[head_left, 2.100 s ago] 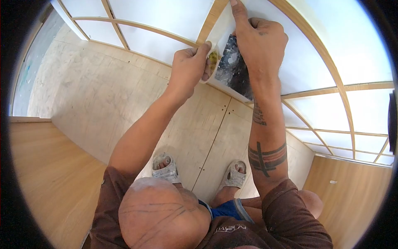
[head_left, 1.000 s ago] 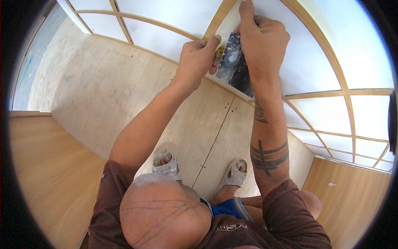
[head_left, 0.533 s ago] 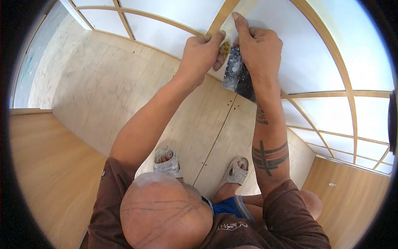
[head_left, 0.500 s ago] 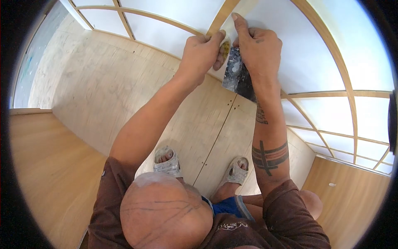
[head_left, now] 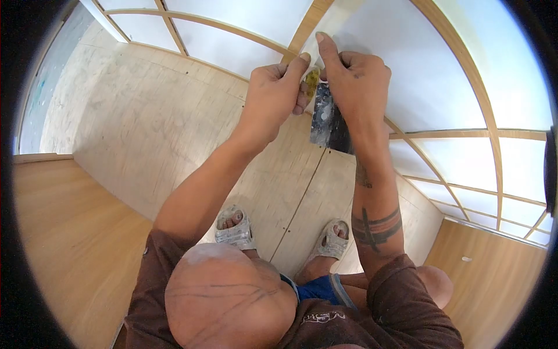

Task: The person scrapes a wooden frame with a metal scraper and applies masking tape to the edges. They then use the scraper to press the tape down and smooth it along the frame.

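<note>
My left hand [head_left: 272, 96] is closed, its thumb and fingers at a small yellow rounded piece with a pale edge [head_left: 312, 83], whose exact kind I cannot tell. Close beside it, my right hand [head_left: 357, 78] is wrapped round a dark flat scraper [head_left: 328, 119] spotted with white. The scraper's broad blade hangs below the fist, and its handle end is hidden in the palm. Both hands are in front of a white panel wall [head_left: 407, 87], near a vertical wooden strip [head_left: 311, 23].
Plywood flooring [head_left: 145, 110] with a seam and small holes lies below. My feet in spattered sandals [head_left: 235, 230] stand on it, with my bare knee [head_left: 229, 296] in front. Wooden panels flank both sides, at left [head_left: 81, 232] and right [head_left: 471, 285]. The wall carries a wooden lattice [head_left: 488, 110].
Both hands have come slightly down and left, toward my body. The scraper has moved with the right hand and now hangs more upright.
</note>
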A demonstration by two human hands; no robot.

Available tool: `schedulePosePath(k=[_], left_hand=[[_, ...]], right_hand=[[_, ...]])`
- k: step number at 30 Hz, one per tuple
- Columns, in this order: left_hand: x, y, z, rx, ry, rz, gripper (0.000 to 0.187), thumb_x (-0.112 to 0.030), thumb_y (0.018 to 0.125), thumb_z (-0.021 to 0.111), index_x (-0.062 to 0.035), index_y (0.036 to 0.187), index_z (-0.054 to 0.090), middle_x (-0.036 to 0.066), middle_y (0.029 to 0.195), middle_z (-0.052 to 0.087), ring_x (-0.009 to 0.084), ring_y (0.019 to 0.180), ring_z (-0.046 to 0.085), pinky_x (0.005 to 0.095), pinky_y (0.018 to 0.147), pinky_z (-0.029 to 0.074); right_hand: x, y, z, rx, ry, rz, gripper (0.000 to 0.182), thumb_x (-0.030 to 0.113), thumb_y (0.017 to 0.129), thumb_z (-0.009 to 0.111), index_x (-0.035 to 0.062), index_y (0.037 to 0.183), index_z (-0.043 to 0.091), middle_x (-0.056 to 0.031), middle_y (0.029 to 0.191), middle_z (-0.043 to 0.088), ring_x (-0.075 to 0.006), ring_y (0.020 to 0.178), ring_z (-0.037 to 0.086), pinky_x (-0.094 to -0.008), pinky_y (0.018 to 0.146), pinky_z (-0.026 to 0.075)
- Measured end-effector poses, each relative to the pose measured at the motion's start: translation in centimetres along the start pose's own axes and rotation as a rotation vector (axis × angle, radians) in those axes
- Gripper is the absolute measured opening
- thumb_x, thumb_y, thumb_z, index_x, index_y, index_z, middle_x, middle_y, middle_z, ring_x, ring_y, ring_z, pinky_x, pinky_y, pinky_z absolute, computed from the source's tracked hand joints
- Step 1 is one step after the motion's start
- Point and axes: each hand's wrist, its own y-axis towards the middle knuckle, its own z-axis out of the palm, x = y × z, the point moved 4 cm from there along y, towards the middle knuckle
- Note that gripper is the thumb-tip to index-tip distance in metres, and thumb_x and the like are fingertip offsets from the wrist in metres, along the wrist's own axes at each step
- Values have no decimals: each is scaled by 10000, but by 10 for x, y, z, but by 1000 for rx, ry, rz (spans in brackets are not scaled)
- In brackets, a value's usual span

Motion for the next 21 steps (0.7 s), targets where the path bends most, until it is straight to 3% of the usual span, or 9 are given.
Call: schedulePosePath(k=[2,4,12,14,15,17,19,21], left_hand=[[-1,-2,0,-2,-9,-4,426,-409,1021,711,-11,868,691,29,681,579,108,528,527,282,483,403],[-4,-4,1,-2,-24,-8,456,-361,1034,682,19,783,665,60,660,594,125,552,559,287,505,436],[-5,-14,-3,10,-22,-36,455,-376,1035,682,27,824,681,53,675,587,125,549,549,284,511,440],[-5,-16,-4,-4,-39,-30,459,-381,1035,683,30,831,683,51,672,581,126,550,547,285,513,438],[-3,-15,-5,-2,-41,-39,430,-392,1031,691,3,861,684,30,682,570,112,542,530,280,498,421],[-1,-13,-5,1,-42,-47,403,-403,1027,699,-25,891,686,10,691,560,98,534,513,274,482,403],[-2,-8,-2,35,-69,-40,464,-385,1032,682,39,844,683,61,690,582,135,570,552,295,518,433],[1,1,-3,36,-51,-38,460,-382,1029,682,37,839,680,63,685,580,140,573,550,303,517,430]], right_hand=[[0,-4,0,-58,80,-46,646,550,965,695,-24,671,726,-199,536,613,-386,497,613,-462,588,526],[1,-6,0,-56,86,-39,641,543,965,697,-25,670,724,-199,532,607,-377,488,601,-455,582,521],[1,-11,2,-65,145,-35,633,524,959,710,-31,653,704,-200,510,577,-362,452,545,-448,557,497],[4,-12,1,13,137,36,627,503,948,750,-65,683,720,-80,563,634,-131,545,536,-338,591,502],[2,-12,2,11,137,36,627,503,948,750,-65,683,720,-80,563,634,-131,545,536,-338,591,502],[1,-11,5,-33,147,-54,624,517,963,704,-24,651,707,-202,511,574,-388,469,553,-456,562,497],[0,-9,7,-50,144,-45,623,514,964,703,-22,647,705,-204,509,571,-394,470,554,-460,565,498],[-1,-6,9,-63,139,-39,622,511,966,702,-21,643,703,-206,507,567,-401,471,555,-464,568,498]])
